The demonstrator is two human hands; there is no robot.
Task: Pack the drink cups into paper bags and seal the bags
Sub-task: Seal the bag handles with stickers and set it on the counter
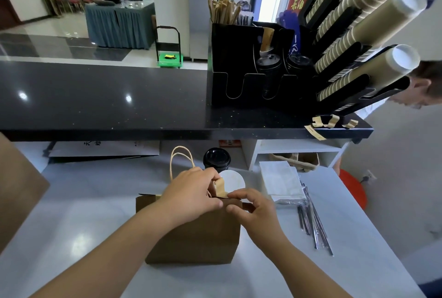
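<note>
A brown paper bag (196, 235) stands upright on the white counter (95, 226), its twine handles (179, 156) sticking up at the back. My left hand (191, 192) grips the bag's top edge and pinches a tan sticker strip (221, 187) over the rim. My right hand (253, 206) pinches the bag's top edge from the right, fingers on the strip's lower end. Behind the bag stand a cup with a black lid (216, 159) and an open cup with a white inside (233, 181). What the bag holds is hidden.
White napkins (281, 181) and wrapped straws (313, 223) lie to the right. A raised black counter (107, 99) carries a black organizer (241, 75) with lids, straws and stacked cups (342, 58); tan stickers (332, 121) hang at its edge. Another brown bag (16, 185) stands far left. A person (421, 89) leans in at right.
</note>
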